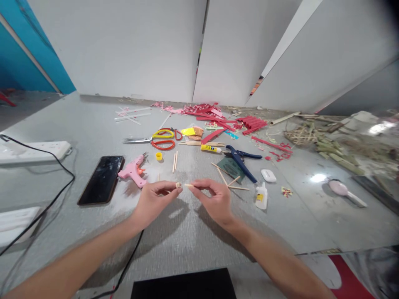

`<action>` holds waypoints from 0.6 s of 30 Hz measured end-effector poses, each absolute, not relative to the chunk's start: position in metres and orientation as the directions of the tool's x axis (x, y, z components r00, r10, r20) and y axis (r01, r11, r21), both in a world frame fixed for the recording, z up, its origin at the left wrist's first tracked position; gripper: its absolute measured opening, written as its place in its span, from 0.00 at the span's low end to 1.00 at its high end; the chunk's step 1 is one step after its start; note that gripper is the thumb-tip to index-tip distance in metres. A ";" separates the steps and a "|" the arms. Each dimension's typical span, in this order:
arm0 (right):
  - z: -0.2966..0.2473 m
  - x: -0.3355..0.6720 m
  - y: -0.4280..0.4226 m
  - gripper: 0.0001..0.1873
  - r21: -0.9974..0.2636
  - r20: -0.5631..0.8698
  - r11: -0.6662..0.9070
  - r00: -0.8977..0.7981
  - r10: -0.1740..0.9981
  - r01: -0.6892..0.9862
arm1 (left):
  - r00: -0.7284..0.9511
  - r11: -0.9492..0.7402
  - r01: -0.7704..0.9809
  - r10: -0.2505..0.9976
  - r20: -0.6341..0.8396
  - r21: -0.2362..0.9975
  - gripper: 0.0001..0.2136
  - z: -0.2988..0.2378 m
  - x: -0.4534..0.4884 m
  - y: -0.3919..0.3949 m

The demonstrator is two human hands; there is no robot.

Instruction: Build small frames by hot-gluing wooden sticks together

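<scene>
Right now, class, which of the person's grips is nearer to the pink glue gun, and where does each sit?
Left. The left grip is just to the right of the pink glue gun, towards the person; the right grip is farther right.

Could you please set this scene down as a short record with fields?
Left hand: pinching a small pale piece
Right hand: pinching a short pale stick
Left side: pink glue gun, dark phone
Right side: white bottle
Beyond hands: yellow cap, scissors, blue-handled tool
Back: red paper strips
Surface: grey table
</scene>
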State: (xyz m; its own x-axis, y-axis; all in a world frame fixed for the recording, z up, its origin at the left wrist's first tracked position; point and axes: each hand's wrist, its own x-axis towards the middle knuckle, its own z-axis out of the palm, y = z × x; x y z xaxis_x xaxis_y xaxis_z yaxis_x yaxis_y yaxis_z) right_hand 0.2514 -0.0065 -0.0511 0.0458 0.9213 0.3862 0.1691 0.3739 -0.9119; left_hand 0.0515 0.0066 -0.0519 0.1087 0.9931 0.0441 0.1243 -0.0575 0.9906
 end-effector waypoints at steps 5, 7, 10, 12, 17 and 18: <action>-0.053 0.246 -0.006 0.03 -0.913 0.396 0.387 0.054 0.917 0.132 | 0.068 -0.224 0.234 0.975 0.214 0.946 0.05 -0.047 0.052 0.004; -0.054 0.245 -0.005 0.03 -0.916 0.393 0.385 0.051 0.918 0.115 | 0.078 -0.210 0.226 0.977 0.198 0.951 0.05 -0.047 0.052 0.003; -0.055 0.245 -0.006 0.02 -0.926 0.372 0.368 0.039 0.927 0.087 | 0.086 -0.184 0.205 0.982 0.169 0.961 0.05 -0.046 0.053 0.003; -0.055 0.245 -0.007 0.03 -0.932 0.357 0.353 0.033 0.934 0.083 | 0.093 -0.172 0.199 0.983 0.156 0.965 0.05 -0.046 0.053 0.003; -0.053 0.245 -0.007 0.05 -0.936 0.340 0.335 0.030 0.940 0.111 | 0.108 -0.147 0.175 0.986 0.130 0.974 0.06 -0.047 0.053 0.003; -0.053 0.244 -0.007 0.05 -0.937 0.334 0.329 0.025 0.942 0.115 | 0.110 -0.149 0.173 0.985 0.132 0.974 0.06 -0.047 0.053 0.003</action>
